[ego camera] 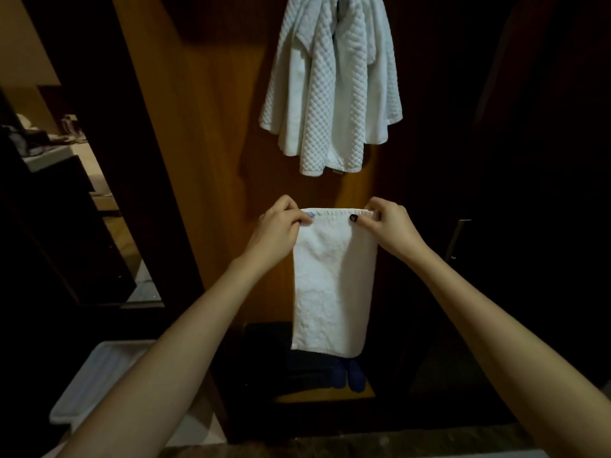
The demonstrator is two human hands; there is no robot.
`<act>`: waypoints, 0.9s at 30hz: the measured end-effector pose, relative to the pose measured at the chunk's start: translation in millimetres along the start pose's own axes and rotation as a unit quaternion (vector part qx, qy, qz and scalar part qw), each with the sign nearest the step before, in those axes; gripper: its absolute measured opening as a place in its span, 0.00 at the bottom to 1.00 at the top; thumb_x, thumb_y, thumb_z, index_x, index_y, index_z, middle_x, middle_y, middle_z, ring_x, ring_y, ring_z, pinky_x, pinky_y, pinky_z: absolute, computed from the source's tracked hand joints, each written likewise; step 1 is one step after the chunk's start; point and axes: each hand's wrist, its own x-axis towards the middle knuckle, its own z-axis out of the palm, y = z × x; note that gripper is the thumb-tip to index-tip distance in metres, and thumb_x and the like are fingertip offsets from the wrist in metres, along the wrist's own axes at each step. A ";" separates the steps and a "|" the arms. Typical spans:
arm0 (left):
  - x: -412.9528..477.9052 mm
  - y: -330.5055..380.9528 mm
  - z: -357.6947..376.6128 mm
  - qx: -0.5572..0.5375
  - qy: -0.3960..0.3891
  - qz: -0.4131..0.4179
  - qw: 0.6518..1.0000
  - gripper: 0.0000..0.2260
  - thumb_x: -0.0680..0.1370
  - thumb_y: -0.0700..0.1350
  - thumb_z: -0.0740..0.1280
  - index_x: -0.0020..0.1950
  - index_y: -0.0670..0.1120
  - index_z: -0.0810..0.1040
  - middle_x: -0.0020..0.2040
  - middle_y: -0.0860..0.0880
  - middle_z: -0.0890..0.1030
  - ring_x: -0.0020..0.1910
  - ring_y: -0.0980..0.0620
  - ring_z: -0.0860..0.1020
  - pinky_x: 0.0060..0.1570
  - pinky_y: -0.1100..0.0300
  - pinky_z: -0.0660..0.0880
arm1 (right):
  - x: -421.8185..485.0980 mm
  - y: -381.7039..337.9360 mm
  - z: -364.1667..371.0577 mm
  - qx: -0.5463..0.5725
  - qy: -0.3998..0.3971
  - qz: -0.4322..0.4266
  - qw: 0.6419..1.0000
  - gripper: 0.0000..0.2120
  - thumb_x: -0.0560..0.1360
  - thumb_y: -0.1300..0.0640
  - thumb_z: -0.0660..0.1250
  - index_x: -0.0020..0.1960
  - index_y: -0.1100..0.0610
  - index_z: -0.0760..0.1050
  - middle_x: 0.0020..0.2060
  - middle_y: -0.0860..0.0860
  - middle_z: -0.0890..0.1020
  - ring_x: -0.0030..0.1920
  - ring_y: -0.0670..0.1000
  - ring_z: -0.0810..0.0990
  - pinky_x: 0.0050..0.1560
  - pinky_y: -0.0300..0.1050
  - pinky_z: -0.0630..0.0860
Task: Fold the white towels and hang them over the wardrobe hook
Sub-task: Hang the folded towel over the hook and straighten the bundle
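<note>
Here, in the head view, a narrow folded white towel (334,285) hangs straight down, its top corners pinched by the left hand (281,228) and right hand (388,228). Above, quilted white towels (330,90) drape from the hook (344,0) on the wooden wardrobe panel (211,127).

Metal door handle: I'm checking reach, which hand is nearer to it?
Right. The right hand, pinching the towel, is just left of the handle; the left hand pinches the towel's farther corner.
</note>
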 end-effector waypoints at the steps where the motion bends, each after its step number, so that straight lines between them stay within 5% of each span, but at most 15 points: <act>1: 0.2 0.6 2.2 -0.001 0.004 -0.017 1.000 0.10 0.77 0.37 0.63 0.52 0.44 0.83 0.46 0.53 0.69 0.44 0.54 0.71 0.46 0.61 0.68 | -0.9 -1.0 1.4 0.003 0.005 -0.004 1.000 0.14 0.77 0.53 0.67 0.45 0.65 0.71 0.32 0.50 0.72 0.33 0.47 0.69 0.31 0.41 0.61; 6: 4.1 8.7 12.9 -0.049 0.001 -0.100 0.994 0.10 0.73 0.46 0.72 0.54 0.46 0.79 0.50 0.52 0.69 0.45 0.55 0.71 0.47 0.61 0.69 | -4.6 -14.4 18.1 0.016 0.032 0.014 0.999 0.16 0.77 0.54 0.66 0.37 0.53 0.61 0.29 0.47 0.69 0.30 0.45 0.67 0.30 0.43 0.60; 9: 5.3 15.0 19.1 -0.128 0.047 -0.084 0.987 0.08 0.74 0.38 0.70 0.52 0.44 0.82 0.47 0.49 0.73 0.39 0.58 0.71 0.43 0.68 0.69 | -7.7 -24.7 25.5 0.079 0.043 -0.009 0.996 0.03 0.76 0.58 0.66 0.48 0.53 0.72 0.33 0.43 0.73 0.35 0.40 0.75 0.33 0.33 0.67; 11: 5.9 16.7 18.9 -0.169 0.082 -0.069 0.980 0.10 0.73 0.34 0.69 0.51 0.45 0.83 0.45 0.48 0.77 0.39 0.59 0.73 0.42 0.74 0.68 | -8.3 -31.4 24.5 0.101 0.036 -0.029 0.994 0.09 0.76 0.61 0.66 0.55 0.53 0.76 0.32 0.42 0.73 0.33 0.36 0.75 0.32 0.28 0.69; 14: 10.0 15.8 14.8 -0.214 0.123 -0.067 0.967 0.12 0.71 0.32 0.69 0.50 0.46 0.83 0.45 0.49 0.81 0.43 0.56 0.77 0.44 0.71 0.70 | -3.2 -39.9 17.7 0.147 -0.005 -0.028 0.989 0.10 0.75 0.63 0.66 0.54 0.54 0.80 0.34 0.49 0.80 0.32 0.43 0.78 0.28 0.33 0.74; 18: 16.3 18.5 6.5 -0.315 0.114 -0.074 0.939 0.13 0.73 0.32 0.68 0.50 0.49 0.79 0.47 0.57 0.80 0.48 0.62 0.78 0.50 0.69 0.73 | 6.4 -46.2 5.4 0.225 -0.053 -0.034 0.972 0.16 0.75 0.66 0.66 0.57 0.51 0.81 0.48 0.47 0.84 0.38 0.45 0.82 0.33 0.42 0.80; 21: 18.9 20.0 3.0 -0.350 0.111 -0.072 0.927 0.12 0.73 0.30 0.68 0.49 0.46 0.78 0.45 0.55 0.80 0.45 0.63 0.78 0.48 0.69 0.74 | 12.7 -49.5 -6.4 0.256 -0.130 -0.004 0.958 0.08 0.75 0.67 0.67 0.52 0.59 0.82 0.41 0.52 0.84 0.39 0.45 0.81 0.42 0.38 0.79; 24: 22.7 16.3 -3.9 -0.377 0.112 -0.086 0.916 0.13 0.73 0.30 0.68 0.47 0.49 0.77 0.46 0.54 0.80 0.43 0.65 0.78 0.47 0.69 0.74 | 15.4 -51.9 -19.1 0.269 -0.249 0.006 0.931 0.14 0.72 0.69 0.71 0.57 0.62 0.78 0.46 0.55 0.85 0.46 0.47 0.84 0.52 0.38 0.79; 27: 25.1 13.0 -10.5 -0.390 0.092 -0.079 0.913 0.11 0.73 0.30 0.68 0.49 0.45 0.78 0.46 0.52 0.80 0.44 0.64 0.79 0.47 0.69 0.74 | 17.4 -59.6 -25.8 0.168 -0.192 -0.036 0.966 0.06 0.74 0.65 0.71 0.50 0.60 0.79 0.40 0.52 0.86 0.40 0.41 0.83 0.44 0.34 0.77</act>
